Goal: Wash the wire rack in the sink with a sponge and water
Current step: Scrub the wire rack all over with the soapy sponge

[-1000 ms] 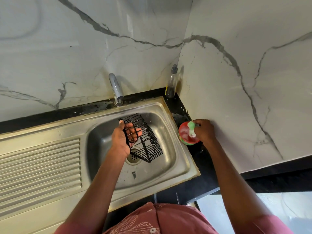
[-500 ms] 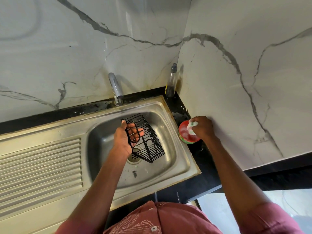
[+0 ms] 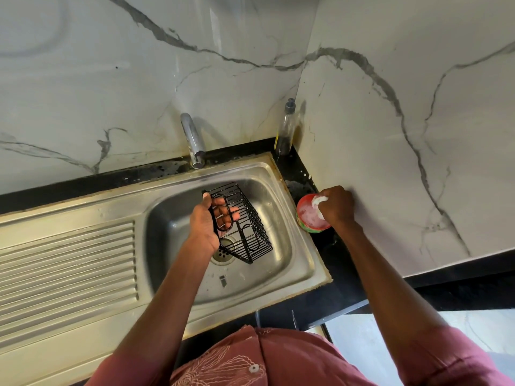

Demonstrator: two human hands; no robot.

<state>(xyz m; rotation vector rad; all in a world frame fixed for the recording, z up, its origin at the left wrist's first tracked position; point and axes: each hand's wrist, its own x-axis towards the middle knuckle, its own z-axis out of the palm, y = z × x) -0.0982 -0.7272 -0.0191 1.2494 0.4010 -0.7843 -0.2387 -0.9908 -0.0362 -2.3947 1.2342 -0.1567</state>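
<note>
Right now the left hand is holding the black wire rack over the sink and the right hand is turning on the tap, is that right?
Not quite. In the head view the right hand is not on the tap; it grips a soapy sponge pressed into the red soap tub beside the sink. The left hand does hold the black wire rack over the sink.

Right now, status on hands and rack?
Left hand grips black wire rack over steel sink. Right hand presses white sponge into red soap tub. Nothing blocking.
</note>
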